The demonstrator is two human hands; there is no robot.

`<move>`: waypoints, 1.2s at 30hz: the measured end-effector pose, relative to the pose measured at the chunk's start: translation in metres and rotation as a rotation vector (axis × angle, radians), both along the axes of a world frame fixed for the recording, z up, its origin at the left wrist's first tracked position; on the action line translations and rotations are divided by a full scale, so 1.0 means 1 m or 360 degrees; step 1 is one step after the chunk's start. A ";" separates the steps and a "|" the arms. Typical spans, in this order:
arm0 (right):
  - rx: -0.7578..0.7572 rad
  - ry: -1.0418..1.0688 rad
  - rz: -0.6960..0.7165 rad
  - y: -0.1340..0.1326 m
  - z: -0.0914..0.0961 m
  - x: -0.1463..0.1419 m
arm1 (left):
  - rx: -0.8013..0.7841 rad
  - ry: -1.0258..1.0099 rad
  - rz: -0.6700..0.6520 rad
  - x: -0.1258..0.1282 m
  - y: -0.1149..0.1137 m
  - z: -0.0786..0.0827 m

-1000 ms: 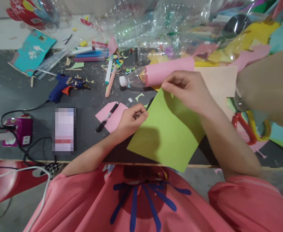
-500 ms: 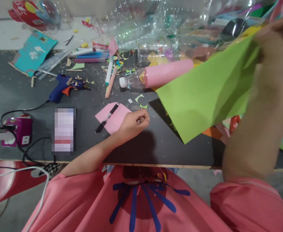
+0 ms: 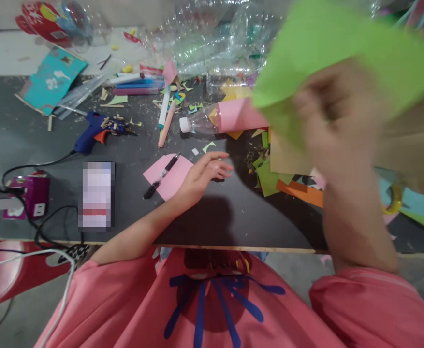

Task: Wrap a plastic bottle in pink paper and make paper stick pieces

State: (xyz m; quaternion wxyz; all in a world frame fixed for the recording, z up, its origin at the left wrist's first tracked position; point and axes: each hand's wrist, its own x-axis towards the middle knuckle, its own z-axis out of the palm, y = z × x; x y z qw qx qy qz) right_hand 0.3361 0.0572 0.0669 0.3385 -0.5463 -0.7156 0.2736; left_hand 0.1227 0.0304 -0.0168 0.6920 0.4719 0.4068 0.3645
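Observation:
My right hand (image 3: pixel 338 106), blurred by motion, is raised over the right side of the table and pinches a sheet of green paper (image 3: pixel 328 43). The sheet hides part of a plastic bottle (image 3: pixel 200 120) wrapped in pink paper, which lies on its side. My left hand (image 3: pixel 206 176) rests on the dark table with its fingers stretched out and loosely parted, holding nothing. Beside its wrist lies a piece of pink paper (image 3: pixel 175 179), with a black pen (image 3: pixel 161 176) on top.
At the left are a blue glue gun (image 3: pixel 88 133), a phone (image 3: pixel 96 195) and a purple box (image 3: pixel 36 193) with cables. Clear plastic bottles (image 3: pixel 212 43) pile up at the back. Markers (image 3: pixel 137 90) and paper scraps are strewn about; an orange strip (image 3: pixel 300 192) lies at right.
My right hand has swung the green paper up and toward the back, uncovering scraps and brown cardboard at right. My left hand has opened from a loose fist.

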 end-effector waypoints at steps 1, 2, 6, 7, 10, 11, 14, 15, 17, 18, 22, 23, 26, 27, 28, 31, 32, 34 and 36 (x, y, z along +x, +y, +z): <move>0.0043 -0.0091 0.0065 -0.006 -0.004 -0.013 | -0.0116 -0.0120 0.0034 0.000 0.002 -0.001; 0.0060 -0.0197 0.0180 -0.010 -0.010 -0.025 | -0.0229 -0.0206 0.0071 0.001 0.004 -0.002; -0.0121 -0.0405 0.0837 -0.019 -0.027 -0.052 | -0.0454 -0.0218 0.0250 0.004 0.008 -0.003; -0.0157 -0.0379 0.0922 -0.018 -0.029 -0.052 | -0.0462 -0.0191 0.0274 0.005 0.008 -0.003; -0.0190 -0.0176 0.0881 -0.010 -0.031 -0.045 | -0.0444 -0.0163 0.0296 0.006 0.007 -0.005; -0.0168 -0.0095 0.0777 -0.006 -0.031 -0.041 | -0.0424 -0.0165 0.0302 0.006 0.007 -0.006; -0.0099 0.0086 0.0416 0.006 -0.035 -0.031 | -0.0363 -0.0137 0.0332 0.004 0.006 -0.009; -0.0107 0.0119 0.0307 0.010 -0.037 -0.028 | -0.0355 -0.0122 0.0348 0.004 0.006 -0.009; -0.0175 0.0167 0.0128 0.016 -0.042 -0.022 | -0.0370 -0.0103 0.0387 0.003 0.007 -0.011; -0.0225 0.0187 0.0068 0.019 -0.045 -0.019 | -0.0382 -0.0100 0.0403 0.003 0.007 -0.011; -0.0459 0.0248 0.0064 0.025 -0.053 -0.012 | -0.0422 -0.0118 0.0438 0.004 0.008 -0.009; -0.0516 0.0261 0.0099 0.026 -0.053 -0.012 | -0.0419 -0.0120 0.0437 0.004 0.007 -0.008; -0.0662 0.0321 0.0197 0.025 -0.051 -0.014 | -0.0354 -0.0084 0.0402 0.003 0.006 -0.006; -0.0696 0.0348 0.0225 0.024 -0.049 -0.016 | -0.0320 -0.0074 0.0395 0.003 0.005 -0.006; -0.0717 0.0376 0.0256 0.023 -0.046 -0.017 | -0.0284 -0.0072 0.0398 0.003 0.005 -0.007; -0.0684 0.0462 0.0375 0.018 -0.040 -0.021 | -0.0189 -0.0100 0.0448 0.003 0.006 -0.009; -0.0648 0.0486 0.0423 0.016 -0.038 -0.023 | -0.0160 -0.0102 0.0452 0.003 0.006 -0.010; -0.0548 0.0518 0.0507 0.010 -0.035 -0.028 | -0.0109 -0.0054 0.0405 0.002 0.005 -0.011; -0.0417 0.0511 0.0569 0.004 -0.035 -0.033 | -0.0058 0.0060 0.0333 -0.001 0.004 -0.014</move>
